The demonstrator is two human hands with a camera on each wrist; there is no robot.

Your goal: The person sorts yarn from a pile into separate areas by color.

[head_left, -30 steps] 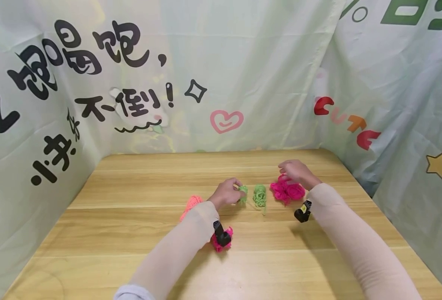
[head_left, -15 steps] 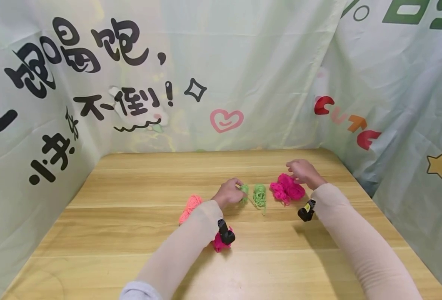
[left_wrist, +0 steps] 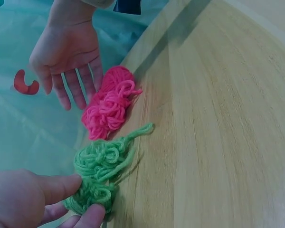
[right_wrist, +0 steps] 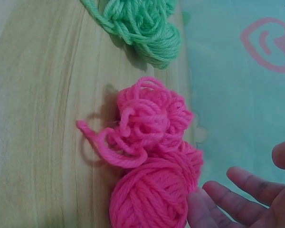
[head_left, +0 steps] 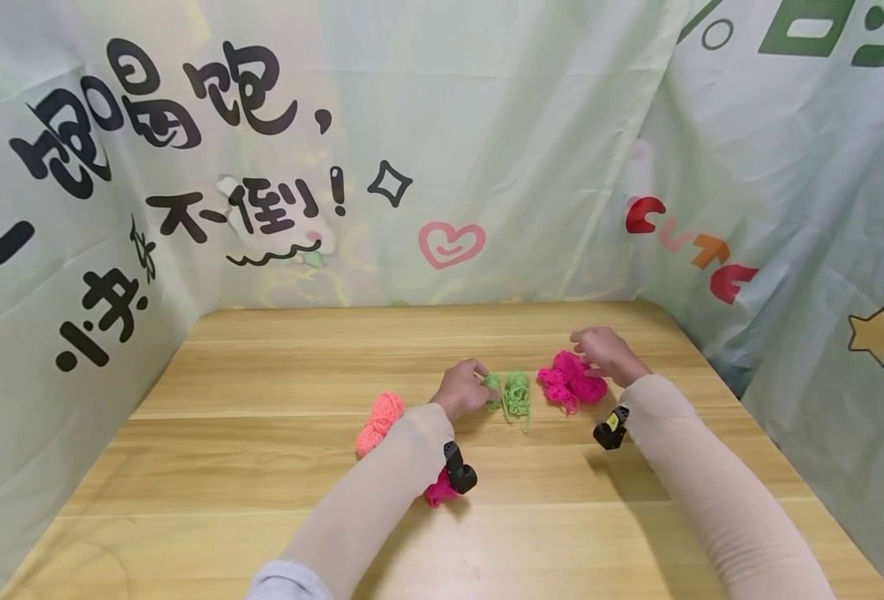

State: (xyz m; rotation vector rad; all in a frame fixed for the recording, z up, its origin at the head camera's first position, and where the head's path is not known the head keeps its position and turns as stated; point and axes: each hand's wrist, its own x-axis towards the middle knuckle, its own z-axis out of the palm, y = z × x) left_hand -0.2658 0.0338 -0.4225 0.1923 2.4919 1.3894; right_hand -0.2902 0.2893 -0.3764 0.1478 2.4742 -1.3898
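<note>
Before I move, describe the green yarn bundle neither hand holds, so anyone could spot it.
On the wooden table, find the left hand with its pinched green bundle. The free green bundle sits just right of it, before the magenta yarn by the right hand; unlike its green neighbour, it lies ungripped.

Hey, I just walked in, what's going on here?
At a wooden table, a person's left hand pinches one green yarn bundle, right next to a second green bundle. The right hand is open beside a bright pink pile, gripping nothing. Coral yarn and a partly hidden pink bundle lie by the left forearm.
</note>
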